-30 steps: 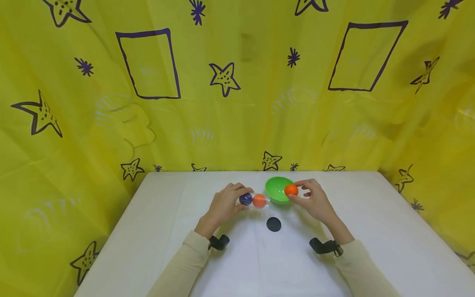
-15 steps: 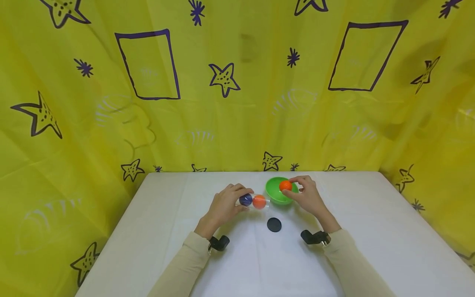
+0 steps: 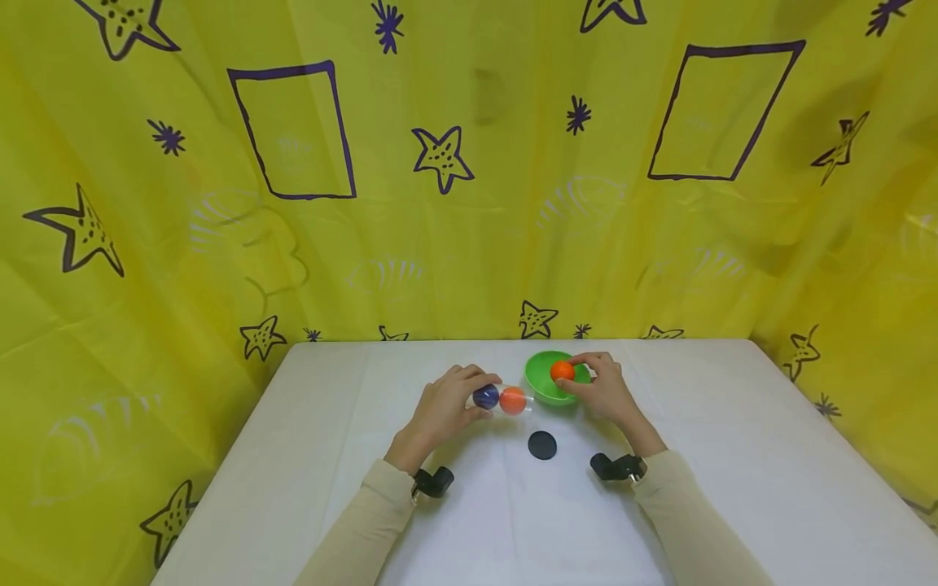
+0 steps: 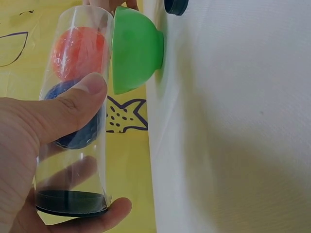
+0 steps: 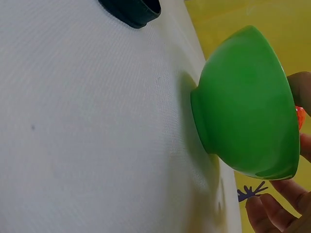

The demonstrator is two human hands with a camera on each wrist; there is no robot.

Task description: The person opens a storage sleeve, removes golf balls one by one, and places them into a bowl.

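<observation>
My left hand (image 3: 443,407) grips a clear tube (image 4: 80,167) around its side, tilted nearly flat above the table. Inside it are a dark blue ball (image 4: 80,136) and a reddish-orange ball (image 4: 80,51), the latter toward the uncapped end. A black base (image 4: 73,203) closes the other end. The green bowl (image 3: 538,377) stands upright to the right of the tube's mouth. Over the bowl, my right hand (image 3: 604,393) pinches an orange ball (image 3: 563,372) between thumb and fingers. In the right wrist view the bowl's wall mostly hides that ball.
A round black cap (image 3: 542,445) lies on the white tabletop (image 3: 330,456), in front of the bowl and between my forearms. Behind the table hangs a yellow curtain (image 3: 498,244) with drawn stars and frames.
My right hand has moved left with the orange ball, from the bowl's right rim to over its middle, then slightly lower. The left hand and tube have barely moved.
</observation>
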